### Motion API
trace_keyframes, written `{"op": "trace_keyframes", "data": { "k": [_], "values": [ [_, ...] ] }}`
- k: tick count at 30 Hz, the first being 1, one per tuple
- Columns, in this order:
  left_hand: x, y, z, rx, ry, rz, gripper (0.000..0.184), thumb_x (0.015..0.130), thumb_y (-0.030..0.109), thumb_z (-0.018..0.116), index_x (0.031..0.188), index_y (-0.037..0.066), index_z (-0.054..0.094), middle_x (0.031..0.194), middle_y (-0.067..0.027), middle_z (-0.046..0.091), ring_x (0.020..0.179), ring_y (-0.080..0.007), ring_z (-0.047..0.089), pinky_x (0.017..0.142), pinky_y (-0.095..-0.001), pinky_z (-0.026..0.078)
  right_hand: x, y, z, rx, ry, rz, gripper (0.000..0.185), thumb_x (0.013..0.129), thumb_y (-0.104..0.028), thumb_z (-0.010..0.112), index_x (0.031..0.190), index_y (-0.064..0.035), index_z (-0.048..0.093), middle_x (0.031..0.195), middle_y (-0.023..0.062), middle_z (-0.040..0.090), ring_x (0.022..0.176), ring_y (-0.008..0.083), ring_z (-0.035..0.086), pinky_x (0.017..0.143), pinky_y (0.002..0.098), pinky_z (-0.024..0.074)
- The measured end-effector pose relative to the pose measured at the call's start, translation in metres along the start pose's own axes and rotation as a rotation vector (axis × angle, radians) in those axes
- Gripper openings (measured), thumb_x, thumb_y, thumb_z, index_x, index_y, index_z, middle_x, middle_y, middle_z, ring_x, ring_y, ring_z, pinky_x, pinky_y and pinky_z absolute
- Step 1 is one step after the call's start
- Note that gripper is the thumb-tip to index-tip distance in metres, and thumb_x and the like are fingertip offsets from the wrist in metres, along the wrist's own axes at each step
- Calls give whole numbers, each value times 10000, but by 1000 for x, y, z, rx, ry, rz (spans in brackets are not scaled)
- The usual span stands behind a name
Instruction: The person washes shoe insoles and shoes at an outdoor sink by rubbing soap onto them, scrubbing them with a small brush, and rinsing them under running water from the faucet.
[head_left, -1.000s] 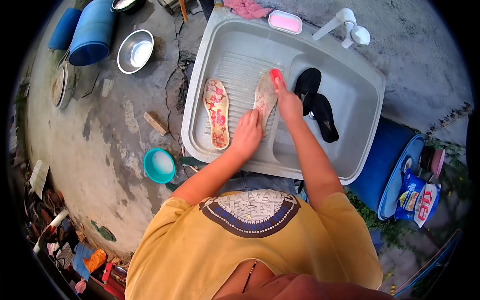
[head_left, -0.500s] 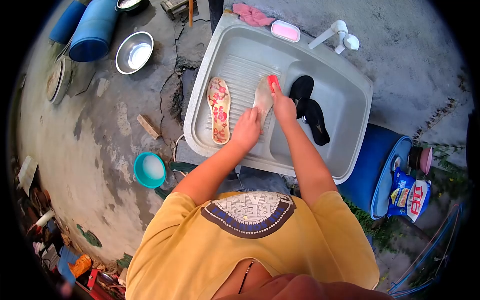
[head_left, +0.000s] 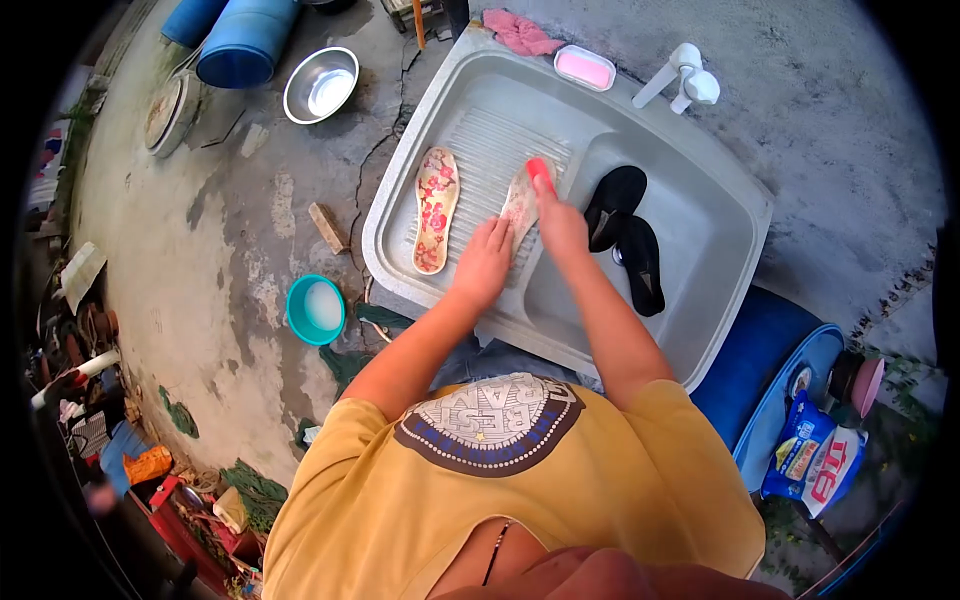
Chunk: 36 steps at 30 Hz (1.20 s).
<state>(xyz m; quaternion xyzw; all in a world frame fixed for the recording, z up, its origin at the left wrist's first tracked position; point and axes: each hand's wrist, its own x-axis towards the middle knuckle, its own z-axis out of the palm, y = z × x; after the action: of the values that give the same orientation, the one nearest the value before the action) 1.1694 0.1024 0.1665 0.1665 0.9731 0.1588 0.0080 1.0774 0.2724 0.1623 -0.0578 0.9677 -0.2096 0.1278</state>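
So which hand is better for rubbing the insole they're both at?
Probably the right hand: it grips the red tool at the insole's far end. The left hand lies on the insole nearer the body, so it seems better for steadying.

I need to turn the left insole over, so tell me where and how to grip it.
Probably pinch the left insole by both long edges at its narrower middle, coming from above: it lies flat on the ridged board, nothing covering it. The left hand is nearer, but rests on the other insole.
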Motion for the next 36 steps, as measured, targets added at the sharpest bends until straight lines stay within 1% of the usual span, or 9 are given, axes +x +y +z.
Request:
{"op": "trace_keyframes", "data": {
  "k": [5, 9, 11, 15, 17, 23, 29, 32, 36],
  "values": [
    [-3, -1, 12, 35, -19, -37, 658, 854, 197, 724, 1441, -24, 525, 1548, -185, 495, 1446, -354, 448, 1200, -419, 382, -47, 6, -1, -17, -164, -240, 420, 1080, -276, 408, 1493, -319, 475, 981, 274, 712, 847, 460, 719, 735, 586, 556],
    [-2, 12, 3, 80, -101, -138, 622, 879, 189, 698, 1447, -1, 530, 1550, -168, 504, 1432, -365, 472, 1185, -423, 405, 43, 28, -11, 5, -53, -114, 457, 1066, -296, 446, 1521, -339, 462, 951, 255, 714, 817, 460, 715, 716, 572, 560],
    [-4, 17, 1, 87, -92, -151, 533, 933, 166, 601, 1432, -13, 543, 1537, -179, 518, 1414, -364, 492, 1164, -437, 427, 55, 29, 1, 20, 50, -79, 465, 1057, -360, 495, 1521, -347, 475, 883, 240, 707, 762, 451, 710, 657, 557, 558],
    [-1, 8, 11, 101, -48, -111, 468, 973, 146, 532, 1408, -23, 561, 1514, -190, 540, 1376, -374, 530, 1128, -444, 464, -17, 19, 15, -1, 10, -327, 430, 1064, -341, 491, 1490, -291, 516, 855, 242, 715, 756, 438, 712, 654, 557, 558],
    [0, 9, 7, 139, -99, -124, 525, 939, 172, 601, 1432, -2, 544, 1532, -182, 522, 1399, -367, 513, 1131, -432, 464, -36, 22, 10, -40, -21, -391, 435, 1060, -332, 502, 1493, -292, 514, 856, 243, 716, 761, 438, 712, 660, 560, 559],
    [1, 12, 3, 158, -123, -115, 547, 921, 184, 630, 1428, -1, 542, 1528, -185, 526, 1385, -367, 531, 1118, -429, 476, 48, 21, 15, 6, 112, -44, 467, 1048, -318, 532, 1509, -383, 494, 863, 207, 699, 746, 429, 704, 667, 540, 562],
    [3, 5, 5, 121, -110, -93, 547, 922, 199, 638, 1414, -20, 544, 1516, -203, 531, 1370, -377, 541, 1087, -453, 498, -65, 10, 16, 65, -19, -222, 447, 1065, -327, 514, 1511, -344, 498, 832, 208, 704, 762, 424, 698, 661, 537, 550],
    [1, 7, 6, 124, -123, -84, 548, 919, 198, 639, 1410, -25, 544, 1511, -209, 534, 1359, -380, 550, 1076, -455, 506, 5, 43, 14, 39, 73, -112, 498, 1052, -335, 496, 1546, -364, 434, 942, 231, 714, 827, 437, 714, 702, 547, 562],
    [3, 5, 4, 147, -130, -68, 552, 913, 197, 643, 1407, -30, 545, 1507, -210, 537, 1357, -384, 552, 1075, -453, 507, 28, 35, 9, 23, 95, -23, 474, 1059, -344, 509, 1531, -347, 464, 894, 225, 710, 780, 432, 707, 671, 543, 554]
  ]
}}
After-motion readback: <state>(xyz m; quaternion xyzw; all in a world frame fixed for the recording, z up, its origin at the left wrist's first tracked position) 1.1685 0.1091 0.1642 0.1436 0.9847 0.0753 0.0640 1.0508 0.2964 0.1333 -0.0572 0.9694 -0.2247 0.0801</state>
